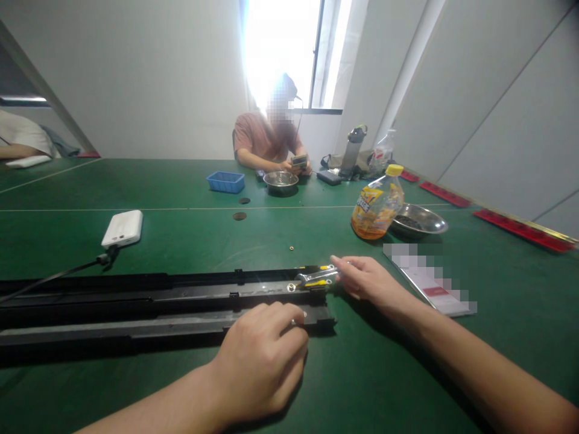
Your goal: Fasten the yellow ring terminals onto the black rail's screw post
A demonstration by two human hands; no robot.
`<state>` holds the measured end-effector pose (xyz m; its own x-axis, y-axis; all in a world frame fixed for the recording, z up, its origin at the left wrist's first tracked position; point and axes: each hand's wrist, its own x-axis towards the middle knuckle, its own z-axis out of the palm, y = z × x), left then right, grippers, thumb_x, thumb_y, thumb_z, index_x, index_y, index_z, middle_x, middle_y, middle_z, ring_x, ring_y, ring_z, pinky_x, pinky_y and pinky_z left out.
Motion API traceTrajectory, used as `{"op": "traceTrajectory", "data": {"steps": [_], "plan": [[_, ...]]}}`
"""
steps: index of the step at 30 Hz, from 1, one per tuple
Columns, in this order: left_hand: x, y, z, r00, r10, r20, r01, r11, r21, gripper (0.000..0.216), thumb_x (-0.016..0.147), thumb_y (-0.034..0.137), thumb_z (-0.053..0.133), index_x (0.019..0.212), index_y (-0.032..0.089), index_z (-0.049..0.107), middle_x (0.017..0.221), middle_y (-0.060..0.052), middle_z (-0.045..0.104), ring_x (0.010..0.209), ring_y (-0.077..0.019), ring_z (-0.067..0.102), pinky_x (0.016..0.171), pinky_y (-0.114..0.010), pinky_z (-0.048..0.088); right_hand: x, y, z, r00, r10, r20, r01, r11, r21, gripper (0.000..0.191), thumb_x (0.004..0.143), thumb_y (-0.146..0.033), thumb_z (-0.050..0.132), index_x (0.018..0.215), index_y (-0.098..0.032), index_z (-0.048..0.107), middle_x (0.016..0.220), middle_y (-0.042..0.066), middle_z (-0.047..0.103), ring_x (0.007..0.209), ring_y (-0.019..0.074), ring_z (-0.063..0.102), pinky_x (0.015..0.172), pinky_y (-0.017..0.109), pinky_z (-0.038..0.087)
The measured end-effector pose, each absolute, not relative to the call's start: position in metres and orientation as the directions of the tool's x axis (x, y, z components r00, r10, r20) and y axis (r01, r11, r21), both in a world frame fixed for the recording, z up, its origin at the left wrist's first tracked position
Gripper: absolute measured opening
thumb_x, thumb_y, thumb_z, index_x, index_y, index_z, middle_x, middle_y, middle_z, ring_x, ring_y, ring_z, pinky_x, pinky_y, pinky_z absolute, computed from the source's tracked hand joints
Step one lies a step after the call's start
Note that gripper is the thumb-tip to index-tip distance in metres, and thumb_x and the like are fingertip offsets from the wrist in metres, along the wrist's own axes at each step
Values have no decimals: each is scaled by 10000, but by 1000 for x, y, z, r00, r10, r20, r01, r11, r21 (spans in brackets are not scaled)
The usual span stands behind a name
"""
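Observation:
My right hand (364,278) is closed around the handle end of a silver open-end wrench (319,276). The wrench's jaw lies beside a small round brass-coloured nut (291,287) on a long black metal rail (194,293). Yellow-sleeved ring terminals (322,283) stick out at the rail's right end. My left hand (265,358) is closed in a pinch over a second black rail (181,321) nearer to me; a tiny shiny bit shows at its fingertips, too small to name. A loose brass nut (291,248) lies on the table beyond the rails.
On the green table (190,241) are a white power bank (123,228) with a black cable, a drink bottle (379,202), a steel bowl (418,220) of small parts and a pale booklet (429,283). Farther off are a blue basket (226,182), another bowl (281,181) and a seated person (266,141).

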<state>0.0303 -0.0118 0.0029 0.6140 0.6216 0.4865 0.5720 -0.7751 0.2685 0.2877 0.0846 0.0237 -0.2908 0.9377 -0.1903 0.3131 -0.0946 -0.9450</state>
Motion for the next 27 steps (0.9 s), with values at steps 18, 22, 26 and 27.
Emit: {"op": "traceTrajectory", "data": {"steps": [18, 22, 26, 27], "plan": [[30, -13, 0, 619, 618, 485, 566, -778, 271, 120, 943, 174, 590, 1023, 182, 680, 1134, -90, 682, 906, -243, 631, 755, -409, 539, 271, 90, 12, -267, 956, -117, 376, -8, -927, 642, 941, -810, 545, 684, -221, 526, 515, -68, 416, 479, 112, 340, 485, 266, 246], [30, -13, 1, 617, 621, 484, 571, -776, 268, 121, 946, 173, 587, 1025, 183, 679, 1130, -87, 680, 902, -243, 627, 753, -414, 537, 269, 88, 12, -291, 949, -124, 370, -7, -929, 631, 940, -804, 549, 722, -211, 552, 551, -67, 421, 501, 114, 328, 494, 268, 237], [30, -12, 2, 624, 618, 478, 571, -778, 261, 125, 954, 185, 582, 1030, 184, 682, 1135, -88, 680, 901, -244, 626, 749, -415, 535, 270, 88, 9, -298, 947, -118, 378, 3, -926, 619, 966, -778, 535, 727, -208, 554, 558, -61, 427, 516, 118, 335, 502, 268, 239], [30, -12, 2, 624, 619, 477, 572, -778, 260, 126, 955, 187, 581, 1028, 185, 683, 1135, -88, 681, 898, -242, 625, 747, -414, 535, 270, 88, 9, -295, 948, -116, 381, 5, -925, 617, 971, -775, 530, 727, -209, 551, 557, -61, 424, 516, 119, 334, 502, 269, 235]]}}
